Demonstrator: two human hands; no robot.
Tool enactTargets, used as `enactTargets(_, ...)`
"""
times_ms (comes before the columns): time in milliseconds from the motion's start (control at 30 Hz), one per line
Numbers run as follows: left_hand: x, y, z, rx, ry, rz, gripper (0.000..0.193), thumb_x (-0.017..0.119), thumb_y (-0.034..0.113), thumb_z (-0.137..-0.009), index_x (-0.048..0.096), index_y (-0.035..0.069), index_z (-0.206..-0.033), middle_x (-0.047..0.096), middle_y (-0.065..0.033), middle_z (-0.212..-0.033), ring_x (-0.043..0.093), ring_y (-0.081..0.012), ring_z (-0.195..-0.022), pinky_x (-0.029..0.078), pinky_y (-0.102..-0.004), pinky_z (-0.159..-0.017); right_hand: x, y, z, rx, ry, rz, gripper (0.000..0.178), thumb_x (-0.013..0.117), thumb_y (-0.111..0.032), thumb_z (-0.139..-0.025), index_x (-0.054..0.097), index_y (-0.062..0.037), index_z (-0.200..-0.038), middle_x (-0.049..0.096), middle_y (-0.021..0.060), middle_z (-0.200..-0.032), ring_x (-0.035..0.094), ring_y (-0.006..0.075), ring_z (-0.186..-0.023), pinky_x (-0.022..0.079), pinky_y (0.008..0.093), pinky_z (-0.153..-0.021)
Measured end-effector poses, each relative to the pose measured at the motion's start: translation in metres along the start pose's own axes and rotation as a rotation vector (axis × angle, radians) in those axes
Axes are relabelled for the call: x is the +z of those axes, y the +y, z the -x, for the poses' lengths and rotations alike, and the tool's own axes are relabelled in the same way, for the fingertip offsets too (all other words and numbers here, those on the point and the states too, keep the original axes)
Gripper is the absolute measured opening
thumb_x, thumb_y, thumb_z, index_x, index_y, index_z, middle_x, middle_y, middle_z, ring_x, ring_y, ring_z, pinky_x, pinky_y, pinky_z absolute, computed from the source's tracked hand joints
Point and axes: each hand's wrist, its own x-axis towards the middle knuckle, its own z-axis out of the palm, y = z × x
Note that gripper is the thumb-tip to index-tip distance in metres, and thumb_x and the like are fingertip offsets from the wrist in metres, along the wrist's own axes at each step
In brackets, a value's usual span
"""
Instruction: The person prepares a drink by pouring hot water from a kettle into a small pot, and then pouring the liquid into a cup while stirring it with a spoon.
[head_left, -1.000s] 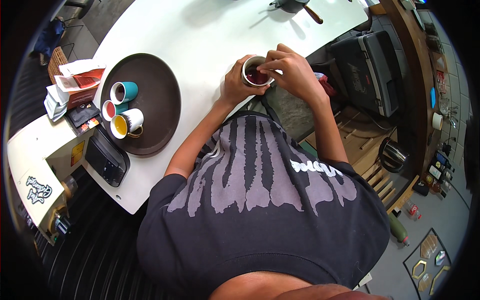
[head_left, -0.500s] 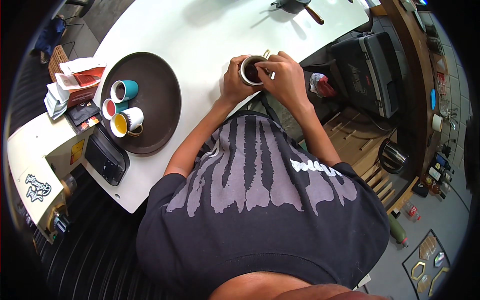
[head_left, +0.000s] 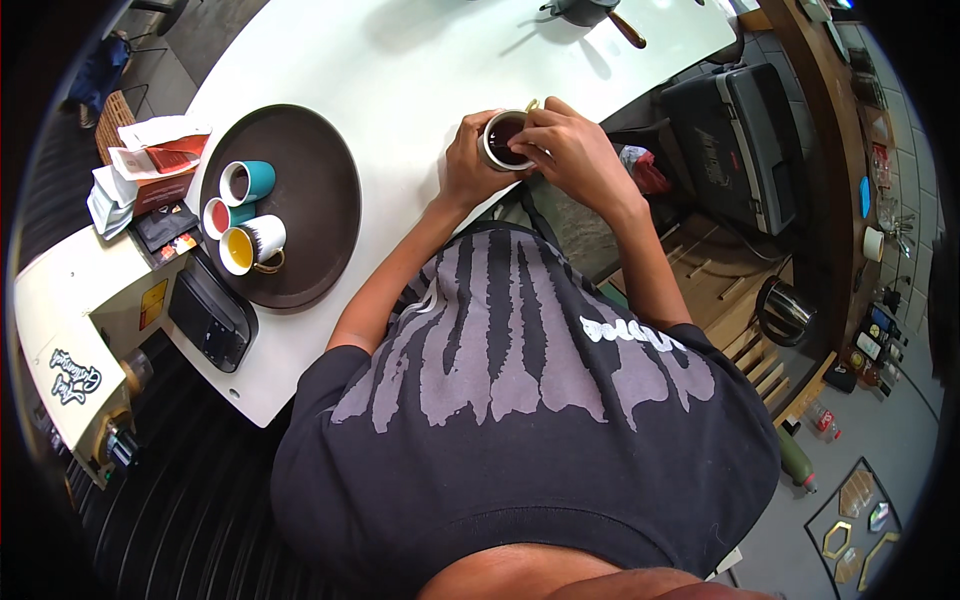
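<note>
At the table's near edge, my left hand [head_left: 467, 165] is wrapped round a white cup [head_left: 486, 150] with a gold handle [head_left: 533, 105]. Dark liquid [head_left: 504, 136] shows inside it. Over the cup's right rim, the fingers of my right hand [head_left: 572, 152] are pinched together. Whatever they hold, if anything, is too small to make out; thin pale marks show in the liquid by the fingertips. To the left, a round dark brown tray [head_left: 315, 200] bears a teal cup [head_left: 262, 180], another teal cup [head_left: 240, 213] with red inside, and a white-and-black cup [head_left: 268, 236] with yellow inside.
The white table [head_left: 400, 90] curves ahead of me. A dark pot [head_left: 585, 10] with a wooden handle stands at its far side. Paper packets [head_left: 165, 160] and a black device [head_left: 212, 310] lie left of the tray. A metal kettle [head_left: 787, 312] is on the right.
My right hand has shifted slightly, its fingertips moving from over the cup's middle toward its right rim, so more dark liquid shows. My left hand and the cup stay put.
</note>
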Motion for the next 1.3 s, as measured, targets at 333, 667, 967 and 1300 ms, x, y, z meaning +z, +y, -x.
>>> enactTargets(333, -0.0029, 0.0036, -0.0032, 0.054, 0.006, -0.043, 0.089, 0.103, 0.036, -0.064, 0.055, 0.005, -0.132, 0.07, -0.0104, -0.121, 0.075, -0.0257, -0.104, 0.063, -0.0372, -0.088, -0.0093, 0.0083, 0.0006, -0.041, -0.018, 0.039, 0.018, 0.078, -0.006, -0.082, 0.082, -0.0081, -0.1, 0.07, 0.0027, -0.095, 0.061, 0.0243, -0.093, 0.056, 0.0385, -0.082)
enactTargets(667, -0.0031, 0.0041, -0.0044, 0.082, 0.006, -0.057, 0.088, 0.103, 0.036, -0.065, 0.057, 0.005, -0.133, 0.07, -0.0117, -0.121, 0.075, -0.0258, -0.103, 0.064, -0.0379, -0.087, -0.008, 0.0069, 0.0016, -0.036, -0.011, 0.071, 0.014, 0.077, -0.009, -0.081, 0.082, -0.0125, -0.093, 0.069, 0.0015, -0.093, 0.062, 0.0233, -0.096, 0.057, 0.0361, -0.084)
enactTargets(967, -0.0027, -0.0003, -0.0059, 0.172, 0.035, -0.109, 0.089, 0.103, 0.034, -0.065, 0.057, 0.005, -0.135, 0.069, -0.0126, -0.125, 0.074, -0.0274, -0.107, 0.063, -0.0382, -0.089, -0.0096, 0.0084, 0.0008, -0.02, -0.001, 0.052, 0.012, 0.076, -0.011, -0.084, 0.082, -0.0123, -0.094, 0.069, 0.0003, -0.095, 0.062, 0.023, -0.095, 0.058, 0.0367, -0.083)
enactTargets(1300, -0.0043, -0.0046, -0.0032, 0.173, 0.033, -0.105, 0.092, 0.098, 0.028, -0.063, 0.057, 0.009, -0.143, 0.067, -0.0113, -0.132, 0.068, -0.0307, -0.118, 0.06, -0.0422, -0.095, -0.009, 0.0074, 0.0025, -0.056, 0.02, 0.065, 0.014, 0.076, -0.01, -0.084, 0.083, -0.012, -0.096, 0.071, 0.0, -0.099, 0.062, 0.0225, -0.096, 0.058, 0.0359, -0.082)
